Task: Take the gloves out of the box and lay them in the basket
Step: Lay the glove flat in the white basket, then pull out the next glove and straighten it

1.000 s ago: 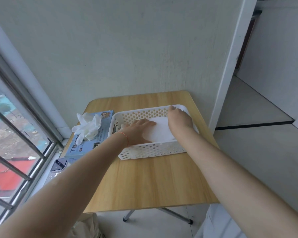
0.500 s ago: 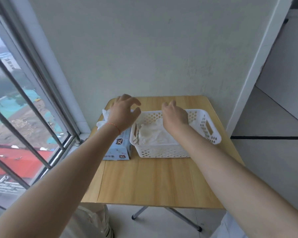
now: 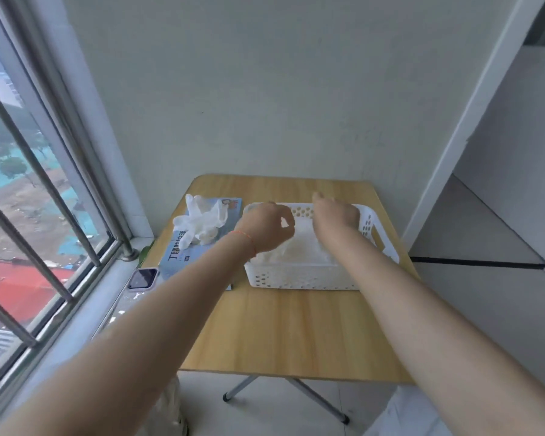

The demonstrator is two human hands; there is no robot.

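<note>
**Now: both hands over the basket, gloves below them**

Directly under the hands, white gloves (image 3: 299, 247) lie in a flattened pile on the floor of the basket (image 3: 299, 276), filling most of it. The left hand (image 3: 266, 228) hangs above the basket's left end, its fingers curled inward with a small gap showing between thumb and fingers; motion blur makes it impossible to tell whether it pinches a bit of glove or holds nothing. A thin orange band (image 3: 246, 239) circles that wrist. The right hand (image 3: 339, 212) sits above the far right part of the basket, fingers bent downward toward the pile, its fingertips hidden behind the back of the hand, so whether it grips anything cannot be told.

Just left of the left hand, the blue box (image 3: 183, 256) lies flat, touching or nearly touching the basket's left wall. More loose gloves (image 3: 202, 223) spill from its top, bunched and sticking up, on the side of the box farthest from the person.

Basket and box both rest on a wooden table (image 3: 296, 335), the basket toward its far half. Beyond the box, further left of the left hand, a phone (image 3: 143, 278) lies on the window sill (image 3: 85, 319), beside the barred window (image 3: 29, 190). Behind the table stands a pale wall (image 3: 265, 89).
</note>
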